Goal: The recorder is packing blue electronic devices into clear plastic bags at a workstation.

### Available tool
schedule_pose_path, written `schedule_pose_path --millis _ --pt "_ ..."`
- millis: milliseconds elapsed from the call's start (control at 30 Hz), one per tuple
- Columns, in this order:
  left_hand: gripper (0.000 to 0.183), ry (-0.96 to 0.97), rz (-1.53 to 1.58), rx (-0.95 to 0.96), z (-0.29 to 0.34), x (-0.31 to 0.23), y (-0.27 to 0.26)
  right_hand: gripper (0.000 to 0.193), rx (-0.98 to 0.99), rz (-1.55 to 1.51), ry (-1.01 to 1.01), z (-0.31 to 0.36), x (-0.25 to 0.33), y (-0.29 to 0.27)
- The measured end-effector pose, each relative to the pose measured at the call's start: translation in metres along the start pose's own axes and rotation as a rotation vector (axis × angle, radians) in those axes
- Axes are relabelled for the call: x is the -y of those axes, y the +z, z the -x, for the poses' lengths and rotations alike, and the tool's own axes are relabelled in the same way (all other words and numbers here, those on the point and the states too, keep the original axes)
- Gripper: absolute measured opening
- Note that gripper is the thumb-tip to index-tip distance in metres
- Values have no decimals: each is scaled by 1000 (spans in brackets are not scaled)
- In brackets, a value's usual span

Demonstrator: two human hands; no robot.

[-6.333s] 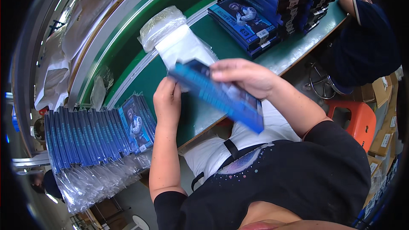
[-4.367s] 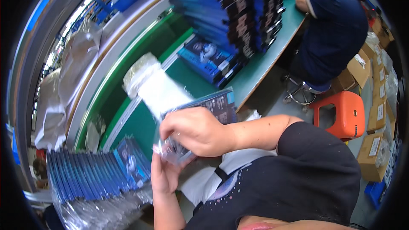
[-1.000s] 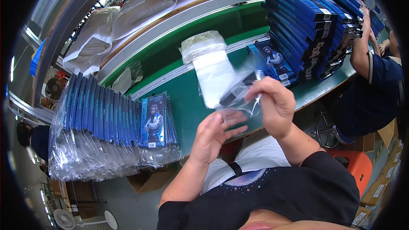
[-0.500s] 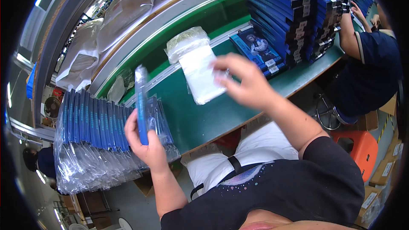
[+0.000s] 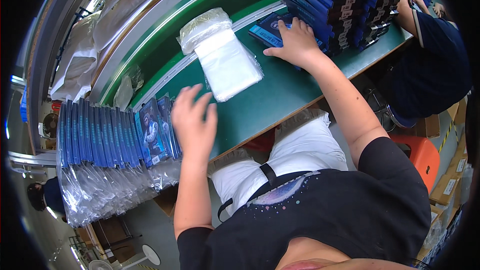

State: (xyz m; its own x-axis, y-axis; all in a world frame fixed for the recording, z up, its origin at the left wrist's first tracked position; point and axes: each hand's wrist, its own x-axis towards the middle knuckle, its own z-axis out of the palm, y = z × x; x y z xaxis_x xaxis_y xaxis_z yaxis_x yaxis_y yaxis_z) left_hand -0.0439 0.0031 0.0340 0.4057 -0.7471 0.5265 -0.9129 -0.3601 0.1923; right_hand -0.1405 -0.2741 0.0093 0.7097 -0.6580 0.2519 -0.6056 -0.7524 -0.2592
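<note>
My right hand (image 5: pixel 300 45) lies spread over a flat blue box (image 5: pixel 265 31) at the foot of the tall stacks, thumb near its front edge. The fingers look stretched out rather than wrapped round the box. My left hand (image 5: pixel 192 125) is raised over the table, fingers apart and nothing in it, slightly smeared. Just left of it, a blue box in clear plastic (image 5: pixel 152 132) with a printed figure leans at the right end of a row of bagged blue boxes (image 5: pixel 97 135). Between my hands lies a pile of clear plastic bags (image 5: pixel 230 67), its far end bunched up.
Tall stacks of blue boxes (image 5: pixel 345 15) rise at the back right. The green table (image 5: pixel 250 130) has its front edge by my lap. Crumpled plastic (image 5: pixel 127 87) sits behind the row. Another person (image 5: pixel 440 65) works at the right, near an orange stool (image 5: pixel 420 157).
My left hand has let go of a blue box, which now stands in the row at left. My right hand has moved from the plastic bags to the blue box by the stacks.
</note>
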Motion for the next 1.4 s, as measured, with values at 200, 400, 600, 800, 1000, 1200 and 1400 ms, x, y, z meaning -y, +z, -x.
schedule_pose_path --millis 200,400,600,800,1000,1200,1400 --pt "26 79 -22 183 -16 21 52 78 -17 -416 -101 25 10 -34" --pt "16 -54 212 26 -24 3 47 69 907 -2103 279 57 4 -23" --pt "15 -58 304 -30 -27 16 46 41 940 -2074 171 80 22 12" --pt "15 -353 773 7 -34 25 50 80 1076 -2038 122 65 42 19" --pt "13 -834 943 91 -40 33 36 82 1072 -1921 49 45 36 14" --pt "17 -771 920 119 -37 28 28 86 764 -1659 166 55 35 1" --pt "16 -595 655 144 -36 39 31 76 650 -1451 76 53 49 -10"
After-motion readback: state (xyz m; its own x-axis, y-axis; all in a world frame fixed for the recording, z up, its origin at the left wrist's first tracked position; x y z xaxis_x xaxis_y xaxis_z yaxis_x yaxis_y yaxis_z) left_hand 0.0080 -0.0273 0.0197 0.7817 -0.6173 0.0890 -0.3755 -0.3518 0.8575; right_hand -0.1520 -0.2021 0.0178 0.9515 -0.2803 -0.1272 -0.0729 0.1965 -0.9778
